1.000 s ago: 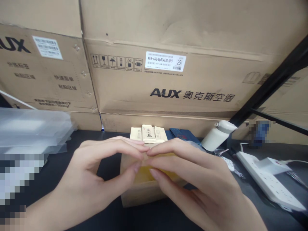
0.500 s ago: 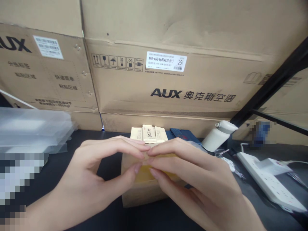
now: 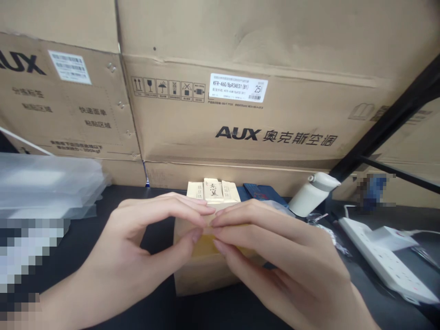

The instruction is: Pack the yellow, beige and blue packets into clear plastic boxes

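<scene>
Tan box (image 3: 202,277): it stood at the lower centre of the frame, partly hidden by the hands, a yellow patch (image 3: 203,246) showing on its upper part.
Left hand (image 3: 140,243): its fingers arched, the thumb tip a narrow gap below the fingertips.
Right hand (image 3: 288,247): it mirrored that pose, fingertips close to the left's; whether either pinched something thin could not be made out.
Handling: light, even fingertip pressure probably suited the work best, both wrists kept level; a hard tug might have creased or tipped the box.
Counter (image 3: 151,314): dark, it carried a cream packet (image 3: 213,190) behind the box, a dark blue packet (image 3: 264,192) right of that, a pale bottle (image 3: 311,195) and a white power strip (image 3: 374,256) at right, and translucent sheets (image 3: 48,178) at left.
Room: large cartons (image 3: 192,27) filled the upper frame; a black bar (image 3: 385,110) slanted across the upper right.
</scene>
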A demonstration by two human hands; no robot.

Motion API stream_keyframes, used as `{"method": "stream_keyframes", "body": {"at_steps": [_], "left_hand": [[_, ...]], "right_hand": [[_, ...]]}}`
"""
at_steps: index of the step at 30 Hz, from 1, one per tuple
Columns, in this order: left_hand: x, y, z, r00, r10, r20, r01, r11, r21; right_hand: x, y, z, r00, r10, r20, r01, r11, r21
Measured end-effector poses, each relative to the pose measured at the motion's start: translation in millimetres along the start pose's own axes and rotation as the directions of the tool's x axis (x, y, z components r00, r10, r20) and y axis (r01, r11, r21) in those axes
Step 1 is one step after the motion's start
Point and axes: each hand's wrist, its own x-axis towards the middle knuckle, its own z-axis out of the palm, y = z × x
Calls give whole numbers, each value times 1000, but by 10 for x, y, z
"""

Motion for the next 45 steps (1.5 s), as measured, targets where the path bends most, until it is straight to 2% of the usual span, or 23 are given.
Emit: {"method": "stream_keyframes", "body": {"at_steps": [13, 24, 31, 38, 42, 45], "left_hand": [[13, -2, 3, 1000, 6, 13, -6, 1000, -7], [-18, 5, -53, 998, 32, 57, -33, 999, 14], [19, -3, -12, 999, 45, 19, -46, 996, 75], [27, 11, -36, 996, -5, 88, -1, 998, 68], [10, -25, -47, 991, -14, 131, -3, 992, 130], [1, -53, -48, 992, -18, 124, -5, 983, 184]], "right_hand": [[-12, -85, 9, 997, 72, -8, -72, 996, -44], [-30, -38, -8, 999, 41, 11, -41, 998, -55], [-43, -2, -5, 1000, -7, -3, 7, 999, -49], [-39, 6, 1, 1000, -4, -4, 4, 999, -43], [-2, 4, -34, 1000, -27, 12, 27, 999, -25], [-4, -21, -63, 997, -42, 58, 43, 999, -18]]}}
